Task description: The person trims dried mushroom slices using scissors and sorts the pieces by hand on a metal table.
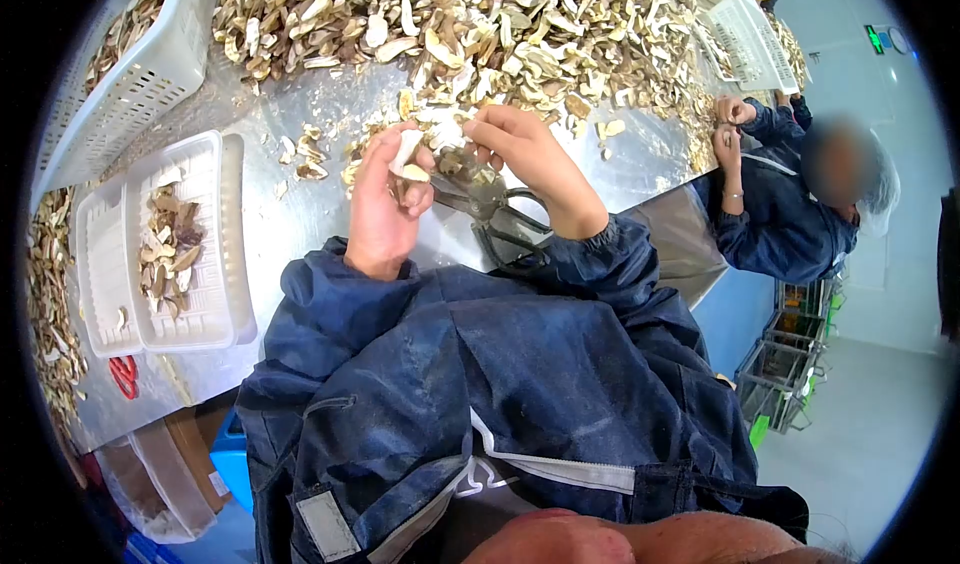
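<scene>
My left hand (385, 204) is closed around pale dried mushroom slices (408, 149), which stick out between thumb and fingers. My right hand (535, 159) is bent with its thumb and fingertips drawn together near the pile's front edge; whatever is between them is too small to make out. Beneath that hand, scissors (488, 202) with dark looped handles lie on the metal table. Just beyond both hands spreads a large heap of dried mushroom slices (480, 34), cream and brown, with loose crumbs along its near side.
To the left, a white plastic tray (235, 254) contains some slices, with a white perforated basket (130, 114) behind it. Red-handled scissors (124, 376) lie at the table's left edge. A co-worker in dark clothing (790, 204) works at the right; another white basket (745, 34) stands there.
</scene>
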The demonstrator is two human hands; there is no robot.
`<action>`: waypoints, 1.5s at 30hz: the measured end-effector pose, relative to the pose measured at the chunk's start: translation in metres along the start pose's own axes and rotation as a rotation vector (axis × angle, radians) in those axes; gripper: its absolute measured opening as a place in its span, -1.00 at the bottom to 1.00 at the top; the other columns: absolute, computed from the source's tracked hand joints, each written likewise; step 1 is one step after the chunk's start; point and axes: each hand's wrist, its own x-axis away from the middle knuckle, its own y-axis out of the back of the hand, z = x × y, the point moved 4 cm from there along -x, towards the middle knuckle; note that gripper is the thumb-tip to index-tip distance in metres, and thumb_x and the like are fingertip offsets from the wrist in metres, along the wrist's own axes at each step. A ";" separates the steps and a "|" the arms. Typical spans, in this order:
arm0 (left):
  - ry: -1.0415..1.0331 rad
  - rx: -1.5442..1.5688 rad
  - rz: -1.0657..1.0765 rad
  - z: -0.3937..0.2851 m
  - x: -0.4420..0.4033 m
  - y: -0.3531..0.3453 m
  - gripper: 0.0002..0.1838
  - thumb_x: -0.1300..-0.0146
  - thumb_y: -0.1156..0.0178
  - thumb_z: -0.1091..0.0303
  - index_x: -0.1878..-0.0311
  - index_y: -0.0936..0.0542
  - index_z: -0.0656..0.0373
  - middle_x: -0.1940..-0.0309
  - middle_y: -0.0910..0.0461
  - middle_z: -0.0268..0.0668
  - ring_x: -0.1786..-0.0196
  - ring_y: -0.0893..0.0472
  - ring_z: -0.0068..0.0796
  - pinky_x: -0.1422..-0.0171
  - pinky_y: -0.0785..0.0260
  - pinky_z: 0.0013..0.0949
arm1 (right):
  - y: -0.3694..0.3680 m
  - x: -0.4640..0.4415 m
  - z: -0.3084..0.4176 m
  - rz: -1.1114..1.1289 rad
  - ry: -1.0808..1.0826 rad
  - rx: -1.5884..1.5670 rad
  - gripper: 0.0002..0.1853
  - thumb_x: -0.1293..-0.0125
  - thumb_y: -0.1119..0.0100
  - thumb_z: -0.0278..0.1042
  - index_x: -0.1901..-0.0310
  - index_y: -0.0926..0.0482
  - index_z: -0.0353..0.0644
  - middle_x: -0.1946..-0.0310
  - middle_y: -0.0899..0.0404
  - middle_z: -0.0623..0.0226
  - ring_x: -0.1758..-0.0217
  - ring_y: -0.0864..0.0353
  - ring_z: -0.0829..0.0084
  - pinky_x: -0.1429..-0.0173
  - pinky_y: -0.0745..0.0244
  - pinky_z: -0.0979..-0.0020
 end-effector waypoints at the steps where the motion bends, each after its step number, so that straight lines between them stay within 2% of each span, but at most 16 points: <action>1: -0.017 -0.057 -0.030 -0.001 0.003 -0.006 -0.65 -0.60 0.01 0.09 -0.24 -0.47 0.08 0.32 -0.56 -0.38 0.56 -0.29 -0.68 0.53 -0.11 -0.58 | 0.000 0.003 0.003 0.021 0.011 -0.002 -0.74 -0.45 -0.21 -0.21 0.33 -0.64 -0.19 0.46 -0.58 0.53 0.39 -0.49 0.70 0.33 -0.32 0.58; 5: -0.014 -0.256 -0.091 -0.008 0.012 -0.024 -0.66 -0.55 -0.11 0.21 -0.28 -0.43 0.08 0.28 -0.55 -0.42 0.55 -0.26 -0.75 0.51 -0.07 -0.61 | -0.004 0.016 0.008 0.057 0.002 -0.026 -0.76 -0.44 -0.23 -0.21 0.35 -0.63 -0.17 0.49 -0.55 0.57 0.42 -0.46 0.73 0.35 -0.30 0.61; 11: -0.078 -0.222 -0.069 -0.004 0.009 -0.014 -0.61 -0.42 -0.26 0.45 -0.26 -0.43 0.07 0.28 -0.50 -0.48 0.55 -0.25 -0.78 0.49 -0.05 -0.64 | -0.018 0.023 0.010 0.100 0.008 -0.128 -0.82 -0.42 -0.25 -0.26 0.28 -0.63 -0.17 0.43 -0.56 0.57 0.40 -0.49 0.72 0.32 -0.35 0.63; 16: -0.089 -0.314 -0.061 -0.002 0.009 -0.015 -0.61 -0.41 -0.28 0.47 -0.24 -0.43 0.09 0.31 -0.49 -0.49 0.55 -0.24 -0.78 0.51 -0.05 -0.60 | -0.023 0.019 0.002 0.091 -0.008 -0.275 -0.83 -0.36 -0.30 -0.28 0.17 -0.61 -0.19 0.36 -0.58 0.54 0.41 -0.49 0.71 0.34 -0.36 0.60; 25: -0.035 -0.291 -0.041 0.003 0.006 -0.009 -0.60 -0.41 -0.31 0.43 -0.24 -0.43 0.10 0.38 -0.46 -0.51 0.59 -0.22 -0.77 0.52 -0.03 -0.57 | -0.023 0.020 -0.003 0.132 -0.053 -0.345 -0.84 -0.35 -0.31 -0.32 0.20 -0.60 -0.22 0.38 -0.59 0.51 0.42 -0.52 0.69 0.35 -0.40 0.60; 31: -0.016 -0.261 -0.062 0.004 0.006 -0.009 -0.60 -0.42 -0.30 0.44 -0.25 -0.44 0.10 0.38 -0.45 -0.52 0.56 -0.23 -0.78 0.51 -0.04 -0.58 | -0.024 0.020 0.002 0.117 0.008 -0.325 -0.85 -0.39 -0.32 -0.37 0.19 -0.61 -0.26 0.40 -0.59 0.48 0.44 -0.53 0.66 0.35 -0.42 0.59; 37: -0.052 -0.184 -0.090 0.000 0.007 -0.013 -0.61 -0.44 -0.27 0.44 -0.26 -0.44 0.11 0.36 -0.46 -0.51 0.55 -0.23 -0.77 0.48 -0.06 -0.58 | -0.021 0.017 -0.004 0.103 -0.018 -0.380 -0.81 -0.43 -0.28 -0.32 0.10 -0.67 -0.28 0.33 -0.63 0.47 0.38 -0.54 0.68 0.29 -0.43 0.62; 40: -0.091 -0.171 -0.100 -0.003 0.007 -0.011 -0.56 -0.39 -0.33 0.42 -0.26 -0.42 0.12 0.36 -0.48 -0.49 0.55 -0.28 -0.76 0.49 -0.09 -0.57 | -0.012 0.013 0.001 -0.101 0.265 0.073 -0.79 -0.45 -0.28 -0.29 0.07 -0.69 -0.27 0.32 -0.63 0.48 0.33 -0.53 0.67 0.23 -0.41 0.60; 43: -0.114 -0.193 -0.099 -0.003 0.007 -0.012 -0.52 -0.37 -0.37 0.41 -0.27 -0.41 0.12 0.36 -0.50 -0.47 0.55 -0.31 -0.76 0.49 -0.10 -0.57 | -0.010 0.016 0.013 -0.230 0.551 0.339 -0.80 -0.44 -0.31 -0.28 0.19 -0.69 -0.26 0.41 -0.61 0.50 0.40 -0.48 0.65 0.28 -0.32 0.57; 45: -0.128 -0.226 -0.098 -0.003 0.007 -0.011 -0.52 -0.36 -0.38 0.41 -0.27 -0.41 0.12 0.37 -0.50 -0.47 0.55 -0.31 -0.76 0.50 -0.10 -0.58 | -0.019 0.019 0.009 -0.065 0.256 -0.017 -0.79 -0.45 -0.30 -0.25 0.20 -0.68 -0.26 0.43 -0.57 0.54 0.38 -0.46 0.67 0.27 -0.31 0.58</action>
